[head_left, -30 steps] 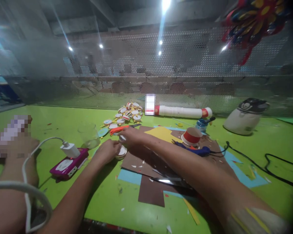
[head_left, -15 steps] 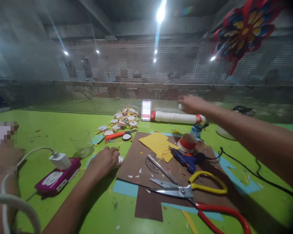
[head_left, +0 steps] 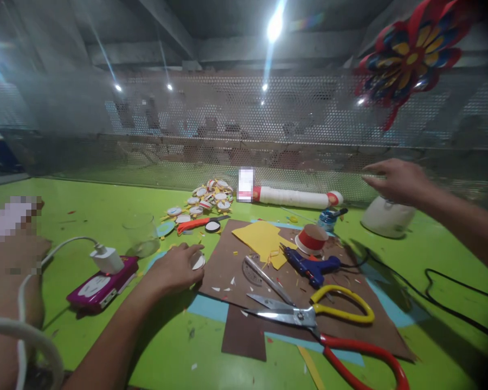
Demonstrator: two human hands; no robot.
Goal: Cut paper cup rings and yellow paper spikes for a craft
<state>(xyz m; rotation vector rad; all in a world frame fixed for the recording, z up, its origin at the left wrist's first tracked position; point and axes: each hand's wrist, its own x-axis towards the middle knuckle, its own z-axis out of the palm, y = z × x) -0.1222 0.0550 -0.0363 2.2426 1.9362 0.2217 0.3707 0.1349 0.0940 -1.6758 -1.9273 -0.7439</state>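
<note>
Green tabletop (head_left: 166,341), white disc (head_left: 198,261) facing up, left hand (head_left: 178,269) around it

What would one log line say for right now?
left hand: at white disc | right hand: raised in front of white object | scissors: blades apart on brown sheet | blue glue gun: on brown sheet

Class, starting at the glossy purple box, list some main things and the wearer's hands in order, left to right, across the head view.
Glossy purple rectangular box → wearer's left hand → small black-rimmed white disc → yellow paper sheet → round red-and-white tub → wearer's right hand.
</note>
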